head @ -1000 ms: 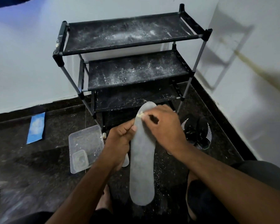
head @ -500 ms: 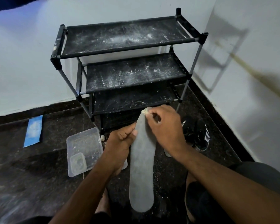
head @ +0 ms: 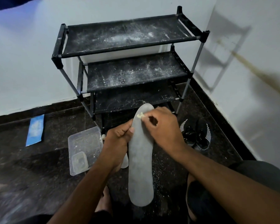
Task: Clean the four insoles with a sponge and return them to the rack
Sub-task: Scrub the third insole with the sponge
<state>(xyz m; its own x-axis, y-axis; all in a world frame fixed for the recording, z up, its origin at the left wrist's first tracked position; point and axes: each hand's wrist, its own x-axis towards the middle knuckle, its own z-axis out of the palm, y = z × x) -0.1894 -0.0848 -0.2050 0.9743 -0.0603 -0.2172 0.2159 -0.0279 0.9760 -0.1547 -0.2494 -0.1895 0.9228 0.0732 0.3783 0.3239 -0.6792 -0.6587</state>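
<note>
A long grey insole [head: 140,167] is held upright in front of me, toe end up. My left hand [head: 118,139] grips its left edge near the upper part. My right hand [head: 163,128] pinches a small pale sponge piece [head: 140,115] against the insole's toe end. Behind stands the black shoe rack [head: 128,50], its three fabric shelves dusted with white powder. The edge of another pale insole [head: 124,162] peeks out below my left hand.
A clear plastic container [head: 84,149] with a smaller tub inside lies on the dark floor at left. A pair of black shoes [head: 196,133] with white stripes sits at right by the wall. A blue packet [head: 35,130] lies far left. White crumbs litter the floor.
The sponge piece in my right hand has shifted slightly along the insole's toe end, up and then back down. My left hand keeps its grip.
</note>
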